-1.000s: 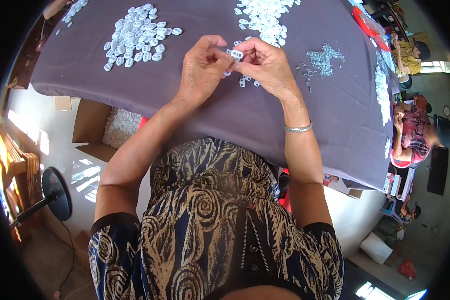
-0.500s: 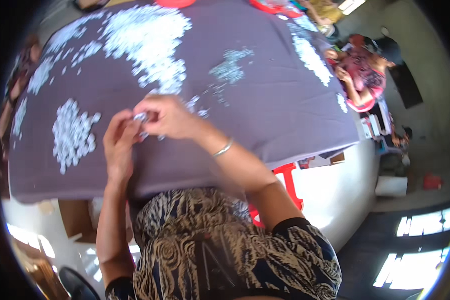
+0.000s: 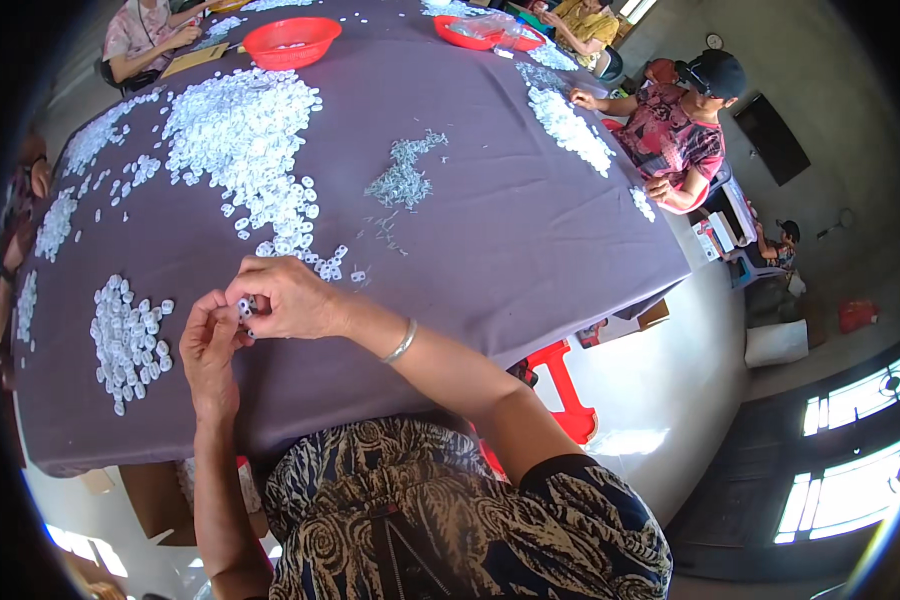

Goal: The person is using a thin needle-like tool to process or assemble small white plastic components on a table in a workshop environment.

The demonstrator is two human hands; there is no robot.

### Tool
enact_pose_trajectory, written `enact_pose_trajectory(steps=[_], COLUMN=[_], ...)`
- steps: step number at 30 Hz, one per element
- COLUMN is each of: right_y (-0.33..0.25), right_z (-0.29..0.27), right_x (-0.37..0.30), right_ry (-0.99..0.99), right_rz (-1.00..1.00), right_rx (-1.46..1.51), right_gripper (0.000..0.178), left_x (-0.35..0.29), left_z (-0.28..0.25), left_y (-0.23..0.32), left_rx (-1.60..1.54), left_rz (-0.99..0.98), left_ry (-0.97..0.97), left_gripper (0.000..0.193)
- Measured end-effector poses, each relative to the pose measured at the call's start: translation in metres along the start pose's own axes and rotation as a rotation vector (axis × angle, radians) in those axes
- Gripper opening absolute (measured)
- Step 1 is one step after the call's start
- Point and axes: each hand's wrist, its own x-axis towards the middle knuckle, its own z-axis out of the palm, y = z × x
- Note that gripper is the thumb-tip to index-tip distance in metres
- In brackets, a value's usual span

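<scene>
Now left hand (image 3: 210, 345) and right hand (image 3: 288, 298), both curled nearly closed, pinch a small white dark-holed plastic piece (image 3: 244, 308) above purple-grey tablecloth (image 3: 500, 230).

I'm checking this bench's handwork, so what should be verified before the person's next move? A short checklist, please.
1. Left hand has a grip on the small white piece: ok, fingertips are at it.
2. Right hand meets it there: ok, its fingers pinch in from the other side.
3. Whole piece visible: cannot tell, fingers cover part of it.
4. Left-hand pile of white pieces clear of the left hand: ok, there is a gap.
5. Space just beyond the right hand clear: not ok, loose white pieces lie there.
</scene>
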Motion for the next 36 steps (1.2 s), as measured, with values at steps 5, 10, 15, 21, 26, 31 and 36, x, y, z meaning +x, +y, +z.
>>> enact_pose_trajectory(steps=[5,10,15,21,26,31,36], right_y=[0.002,0.002,-0.001,-0.006,-0.002,-0.003,-0.009], right_z=[-0.004,-0.004,-0.001,0.0,-0.003,-0.006,-0.004], right_x=[0.001,-0.003,-0.003,-0.001,-0.001,-0.003,-0.004], right_ry=[0.009,0.036,-0.001,0.004,-0.05,-0.129,-0.165], right_rz=[-0.025,0.035,0.033,0.007,-0.155,-0.159,-0.105], right_rx=[0.019,0.02,-0.087,-0.186,-0.452,-0.549,-0.569], right_gripper=[0.028,0.024,0.029,0.034,0.029,0.026,0.023], left_x=[0.004,0.003,0.0,0.001,0.0,-0.002,-0.004], left_z=[0.01,0.012,0.015,0.015,0.017,0.018,0.019], left_y=[0.006,-0.002,-0.005,-0.002,0.001,0.004,0.004], left_rx=[-0.04,-0.056,-0.08,-0.052,0.01,0.029,-0.08], left_rz=[0.011,0.111,0.095,0.107,0.106,0.109,0.082], left_ry=[0.014,-0.009,0.055,0.073,0.08,0.066,0.048], left_gripper=[0.024,0.017,0.017,0.018,0.019,0.019,0.019])
